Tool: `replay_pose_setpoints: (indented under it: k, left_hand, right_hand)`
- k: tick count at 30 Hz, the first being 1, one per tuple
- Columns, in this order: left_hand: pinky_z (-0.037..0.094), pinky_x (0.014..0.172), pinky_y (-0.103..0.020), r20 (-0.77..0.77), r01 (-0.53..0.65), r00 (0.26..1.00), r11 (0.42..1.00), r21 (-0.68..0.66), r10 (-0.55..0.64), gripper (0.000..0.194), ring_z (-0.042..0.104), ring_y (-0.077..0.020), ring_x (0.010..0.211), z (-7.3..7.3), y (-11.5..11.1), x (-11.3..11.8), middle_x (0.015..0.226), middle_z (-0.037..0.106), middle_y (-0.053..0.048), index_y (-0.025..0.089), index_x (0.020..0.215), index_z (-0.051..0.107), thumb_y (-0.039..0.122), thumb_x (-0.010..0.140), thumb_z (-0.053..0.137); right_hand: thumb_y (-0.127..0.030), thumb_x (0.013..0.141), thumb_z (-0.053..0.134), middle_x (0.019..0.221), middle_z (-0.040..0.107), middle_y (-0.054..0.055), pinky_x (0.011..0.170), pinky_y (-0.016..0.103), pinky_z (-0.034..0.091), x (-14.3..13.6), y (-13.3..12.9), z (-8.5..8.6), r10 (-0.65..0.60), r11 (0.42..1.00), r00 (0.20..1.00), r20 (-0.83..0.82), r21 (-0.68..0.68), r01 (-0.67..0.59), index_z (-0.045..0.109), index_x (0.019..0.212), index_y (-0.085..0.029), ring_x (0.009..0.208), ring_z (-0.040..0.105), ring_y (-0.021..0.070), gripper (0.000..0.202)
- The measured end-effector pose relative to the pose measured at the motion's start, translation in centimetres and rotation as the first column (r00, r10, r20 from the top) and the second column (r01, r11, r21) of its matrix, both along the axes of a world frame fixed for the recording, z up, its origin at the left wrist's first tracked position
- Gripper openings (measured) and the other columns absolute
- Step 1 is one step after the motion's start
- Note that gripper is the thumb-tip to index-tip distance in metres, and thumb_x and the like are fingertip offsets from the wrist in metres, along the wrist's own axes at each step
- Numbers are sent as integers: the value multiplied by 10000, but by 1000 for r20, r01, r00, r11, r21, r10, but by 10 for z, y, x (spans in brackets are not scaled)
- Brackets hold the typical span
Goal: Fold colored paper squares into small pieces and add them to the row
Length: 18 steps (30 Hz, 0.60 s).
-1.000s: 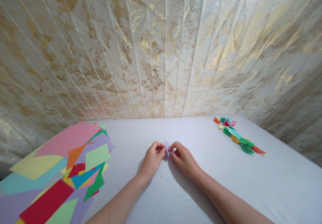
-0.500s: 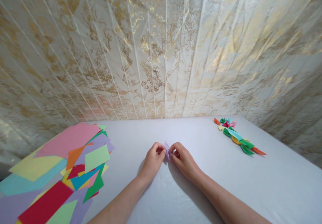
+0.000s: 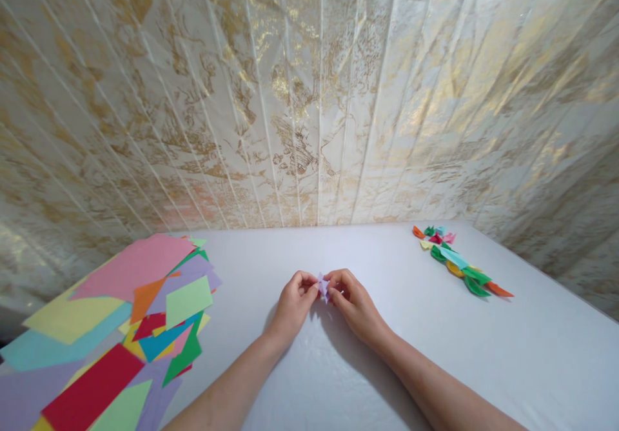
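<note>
Pinching lilac paper: left hand, right hand.

White tabletop, pale gold-patterned curtain behind it, possibly shiny fabric

Looks smooth and a bit shiny on the table, dull on the flat paper at its left, wrinkly and glittery on the sheet behind it.
</note>
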<state>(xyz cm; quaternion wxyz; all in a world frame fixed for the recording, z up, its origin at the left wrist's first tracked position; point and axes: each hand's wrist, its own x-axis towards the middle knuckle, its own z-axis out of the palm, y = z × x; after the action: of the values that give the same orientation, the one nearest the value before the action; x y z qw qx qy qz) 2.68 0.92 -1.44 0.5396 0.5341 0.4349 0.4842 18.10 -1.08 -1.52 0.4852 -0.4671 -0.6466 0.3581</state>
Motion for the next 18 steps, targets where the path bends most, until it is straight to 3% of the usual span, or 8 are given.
replay_pose_setpoints:
  k: [3, 9, 18]
  left_hand:
    - [490, 786, -289, 62, 10, 998, 998, -65, -5, 196, 622, -162, 791, 0, 2, -2, 851, 652, -18, 174, 839, 611, 326, 737, 681]
    - [484, 865, -322, 183, 140, 977, 972, -188, -106, 220, 629, -171, 842, 1, 5, -4, 908, 696, -53, 147, 905, 685, 292, 739, 675]
    - [493, 853, -314, 223, 149, 968, 976, -158, -112, 173, 617, -159, 820, 3, 5, -5, 833, 666, -30, 162, 800, 625, 305, 741, 702]
  right_hand:
    - [-226, 888, 497, 993, 624, 45, 700, 280, 478, 0, 1, 0, 14, 1000, 1000, -13, -13, -14, 535, 838, -204, 751, 579, 142, 66]
    - [-244, 894, 506, 941, 631, 43, 700, 276, 463, 2, 1, 3, 17, 1000, 1000, -9, -10, -17, 553, 841, -198, 761, 576, 148, 84]
    - [-332, 902, 504, 940, 651, 53, 679, 275, 472, 2, 2, 5, 17, 997, 997, -70, -75, -23, 538, 840, -200, 720, 583, 144, 150]
